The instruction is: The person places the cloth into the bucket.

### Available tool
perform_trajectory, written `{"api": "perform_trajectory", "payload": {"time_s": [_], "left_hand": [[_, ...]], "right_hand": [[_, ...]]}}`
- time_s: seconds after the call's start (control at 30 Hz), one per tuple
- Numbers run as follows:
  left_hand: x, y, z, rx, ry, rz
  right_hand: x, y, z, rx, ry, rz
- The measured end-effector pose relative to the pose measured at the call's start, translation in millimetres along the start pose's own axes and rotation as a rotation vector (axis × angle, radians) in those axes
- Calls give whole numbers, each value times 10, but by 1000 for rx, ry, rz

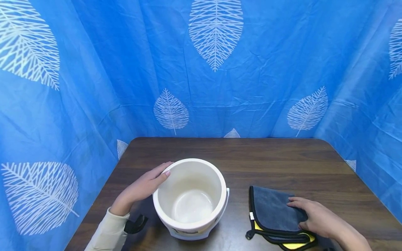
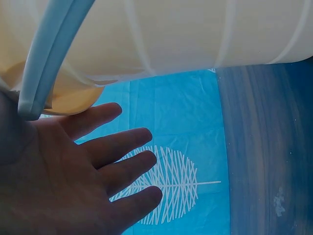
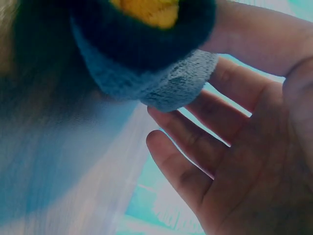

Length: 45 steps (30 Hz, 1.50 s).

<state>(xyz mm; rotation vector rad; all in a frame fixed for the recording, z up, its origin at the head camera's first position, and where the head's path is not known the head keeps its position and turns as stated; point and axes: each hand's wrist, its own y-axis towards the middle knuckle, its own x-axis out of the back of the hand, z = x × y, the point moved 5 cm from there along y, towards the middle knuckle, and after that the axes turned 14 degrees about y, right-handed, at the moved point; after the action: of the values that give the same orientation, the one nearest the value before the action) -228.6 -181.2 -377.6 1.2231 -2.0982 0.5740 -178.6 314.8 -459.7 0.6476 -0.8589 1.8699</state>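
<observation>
A white bucket stands upright on the table, its mouth facing up and its inside bare. My left hand rests against the left of its rim, the thumb at the lip and the fingers along the outside. In the left wrist view those fingers are straight and spread beside the bucket's wall and handle. A folded grey and yellow microfibre cloth with black edging lies to the right. My right hand holds its right side; in the right wrist view the cloth's fold sits between thumb and fingers.
The dark wooden table has rounded far corners. Blue curtains with white leaf prints hang behind it and on both sides. A black strap is at the left wrist, close to the bucket.
</observation>
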Motion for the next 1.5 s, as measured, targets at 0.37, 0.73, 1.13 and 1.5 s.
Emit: {"api": "perform_trajectory", "payload": {"time_s": [0.37,0.73,1.13,1.5], "left_hand": [[-15,10,16,-7,-12,11],[-17,1,5,17,-10,7],[-26,-4,-3,21,-56,16],[-50,7,25,-7,-67,-4]], "right_hand": [[63,-15,25,63,-49,-44],[55,-6,60,78,-78,-99],[70,-88,153,174,-103,-281],[139,-179,220,246,-93,-426]]}}
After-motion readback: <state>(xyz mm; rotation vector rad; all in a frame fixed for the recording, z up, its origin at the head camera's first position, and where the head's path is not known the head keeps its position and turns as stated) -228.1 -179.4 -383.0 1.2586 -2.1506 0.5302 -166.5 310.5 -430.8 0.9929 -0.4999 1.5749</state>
